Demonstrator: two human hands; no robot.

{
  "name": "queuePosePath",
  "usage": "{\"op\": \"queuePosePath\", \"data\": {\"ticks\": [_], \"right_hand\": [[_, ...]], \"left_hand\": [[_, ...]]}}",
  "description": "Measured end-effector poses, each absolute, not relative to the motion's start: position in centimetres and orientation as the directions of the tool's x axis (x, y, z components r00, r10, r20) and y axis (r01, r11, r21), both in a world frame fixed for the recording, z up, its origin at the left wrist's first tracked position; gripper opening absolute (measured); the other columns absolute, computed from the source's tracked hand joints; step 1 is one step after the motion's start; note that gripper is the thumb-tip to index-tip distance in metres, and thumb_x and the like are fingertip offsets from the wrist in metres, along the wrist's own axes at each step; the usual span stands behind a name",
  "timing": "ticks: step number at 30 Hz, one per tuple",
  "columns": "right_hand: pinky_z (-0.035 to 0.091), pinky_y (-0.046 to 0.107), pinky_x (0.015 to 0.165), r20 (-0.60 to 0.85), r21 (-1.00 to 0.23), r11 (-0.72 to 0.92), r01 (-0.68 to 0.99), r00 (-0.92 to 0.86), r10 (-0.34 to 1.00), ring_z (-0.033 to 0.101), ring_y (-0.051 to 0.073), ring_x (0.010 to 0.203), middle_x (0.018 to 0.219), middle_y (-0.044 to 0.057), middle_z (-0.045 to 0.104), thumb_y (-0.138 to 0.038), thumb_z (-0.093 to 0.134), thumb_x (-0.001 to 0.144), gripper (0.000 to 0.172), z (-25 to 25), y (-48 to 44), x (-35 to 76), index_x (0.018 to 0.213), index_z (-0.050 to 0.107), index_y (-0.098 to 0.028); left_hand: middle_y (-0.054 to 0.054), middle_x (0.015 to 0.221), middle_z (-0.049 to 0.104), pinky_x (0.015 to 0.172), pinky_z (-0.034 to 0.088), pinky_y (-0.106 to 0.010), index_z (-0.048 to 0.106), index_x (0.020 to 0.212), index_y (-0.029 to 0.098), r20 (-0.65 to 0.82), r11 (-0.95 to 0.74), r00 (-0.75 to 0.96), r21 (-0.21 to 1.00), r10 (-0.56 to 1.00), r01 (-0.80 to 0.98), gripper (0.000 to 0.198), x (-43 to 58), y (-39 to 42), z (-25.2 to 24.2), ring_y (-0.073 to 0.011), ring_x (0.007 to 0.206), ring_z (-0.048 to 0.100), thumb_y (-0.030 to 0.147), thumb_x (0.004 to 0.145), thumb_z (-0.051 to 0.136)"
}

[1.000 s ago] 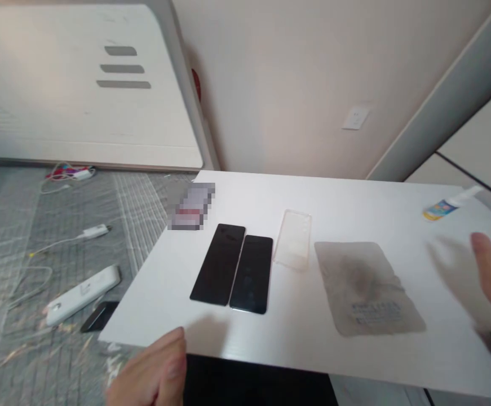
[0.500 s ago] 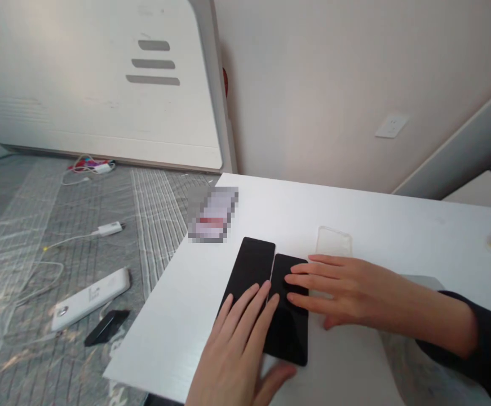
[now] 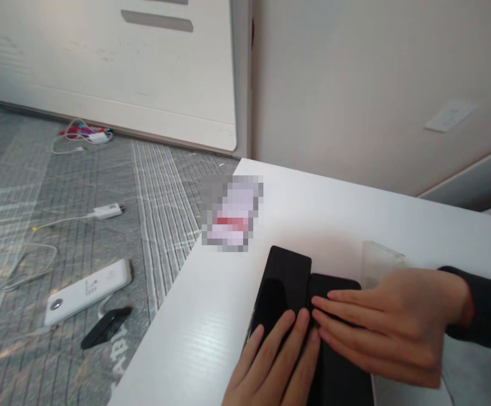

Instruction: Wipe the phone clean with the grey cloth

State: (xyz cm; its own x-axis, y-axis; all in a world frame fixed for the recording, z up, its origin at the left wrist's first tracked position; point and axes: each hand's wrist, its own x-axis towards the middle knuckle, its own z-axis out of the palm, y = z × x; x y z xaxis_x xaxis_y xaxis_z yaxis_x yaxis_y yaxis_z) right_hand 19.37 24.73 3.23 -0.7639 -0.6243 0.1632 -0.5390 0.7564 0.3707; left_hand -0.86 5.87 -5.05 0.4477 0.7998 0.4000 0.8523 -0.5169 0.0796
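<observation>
Two black phones lie side by side on the white tabletop. The left hand rests flat, fingers extended, on the left phone, likely steadying it; the right hand lies flat across the right phone, gripping nothing. A clear case behind is partly hidden.

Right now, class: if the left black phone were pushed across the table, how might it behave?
The left black phone looks flat and rigid, so it probably slides without rolling. Its glossy face under the left hand may be slippery, and the smooth white table likely offers little grip.
</observation>
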Motion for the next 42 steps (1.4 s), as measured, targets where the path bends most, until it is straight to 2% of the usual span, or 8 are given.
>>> {"op": "queuePosePath", "data": {"ticks": [5,7,11,17,27,32,38,42], "right_hand": [[0.067,0.03,0.087,0.119,0.409,0.798,-0.441,-0.842,-0.526,0.079,0.023,0.093,0.104,0.011,0.08,-0.018,0.047,0.102,0.034,5.5,22.5,19.8,0.111,0.078,-0.009],[0.067,0.028,0.088,0.134,0.447,0.828,-0.34,-0.889,-0.438,0.078,0.021,0.1,0.111,0.009,0.08,-0.018,0.046,0.103,0.034,6.5,20.7,21.1,0.114,0.078,-0.014],[0.065,0.032,0.097,0.241,0.413,0.908,-0.068,-0.953,-0.181,0.072,0.024,0.117,0.127,0.013,0.074,-0.015,0.046,0.104,0.034,7.0,16.4,25.4,0.124,0.073,-0.007],[0.064,0.036,0.098,0.425,0.302,0.908,0.29,-0.894,0.144,0.069,0.025,0.124,0.135,0.014,0.069,-0.01,0.039,0.106,0.038,3.6,12.0,31.0,0.132,0.067,-0.004],[0.061,0.04,0.099,0.551,0.162,0.871,0.464,-0.775,0.311,0.07,0.025,0.119,0.13,0.012,0.073,-0.01,0.05,0.105,0.03,-0.2,12.8,31.8,0.127,0.068,-0.006],[0.055,0.046,0.109,0.487,0.058,0.877,0.476,-0.781,0.392,0.065,0.026,0.127,0.139,0.012,0.067,-0.026,0.053,0.108,0.037,0.8,14.6,33.4,0.14,0.06,-0.009],[0.058,0.029,0.066,0.396,-0.267,0.577,0.772,-0.458,0.796,0.072,0.016,0.073,0.101,0.003,0.076,-0.042,0.054,0.108,0.031,0.1,12.8,41.6,0.126,0.068,-0.022],[0.059,0.041,0.087,0.395,-0.204,0.433,0.878,-0.331,0.857,0.07,0.028,0.106,0.122,0.01,0.069,-0.055,0.059,0.101,0.047,-2.2,10.6,44.4,0.134,0.063,-0.022]], "left_hand": [[-0.012,0.166,0.04,0.132,-0.002,-0.047,0.048,0.151,0.006,0.386,-0.509,0.424,0.15,0.819,0.848,0.071,-0.9,5.0,-3.6,-0.0278,0.161,0.021,0.053,0.098,0.053],[-0.015,0.17,0.03,0.132,0.009,-0.05,0.04,0.156,0.007,0.382,-0.477,0.379,0.207,0.843,0.854,0.077,-0.4,4.2,-3.1,-0.0298,0.159,0.025,0.051,0.095,0.057],[-0.022,0.17,0.027,0.112,0.053,-0.046,0.023,0.163,0.014,0.343,-0.397,0.259,0.436,0.903,0.808,0.097,1.8,3.1,-2.4,-0.0343,0.148,0.047,0.033,0.082,0.073],[-0.019,0.145,0.062,0.095,0.065,-0.047,0.024,0.158,0.023,0.298,-0.358,0.22,0.577,0.929,0.734,0.131,6.7,3.1,-1.2,-0.0355,0.123,0.069,0.05,0.054,0.099],[-0.016,0.141,0.064,0.102,0.061,-0.048,0.037,0.153,0.02,0.291,-0.333,0.207,0.502,0.934,0.798,0.07,10.0,5.6,-0.4,-0.03,0.129,0.066,0.041,0.093,0.065],[-0.016,0.138,0.062,0.098,0.061,-0.05,0.034,0.157,0.02,0.293,-0.243,0.111,0.467,0.95,0.85,0.073,9.7,6.3,-1.4,-0.0306,0.122,0.068,0.041,0.093,0.063],[-0.016,0.142,0.058,0.1,0.06,-0.049,0.031,0.159,0.022,0.282,-0.243,0.119,0.456,0.952,0.856,0.076,9.3,6.5,-2.7,-0.0308,0.127,0.063,0.044,0.094,0.064],[-0.016,0.141,0.056,0.104,0.056,-0.054,0.03,0.159,0.021,0.259,-0.252,0.143,0.457,0.955,0.853,0.079,9.5,6.8,-3.0,-0.0329,0.13,0.057,0.049,0.094,0.066]]}}
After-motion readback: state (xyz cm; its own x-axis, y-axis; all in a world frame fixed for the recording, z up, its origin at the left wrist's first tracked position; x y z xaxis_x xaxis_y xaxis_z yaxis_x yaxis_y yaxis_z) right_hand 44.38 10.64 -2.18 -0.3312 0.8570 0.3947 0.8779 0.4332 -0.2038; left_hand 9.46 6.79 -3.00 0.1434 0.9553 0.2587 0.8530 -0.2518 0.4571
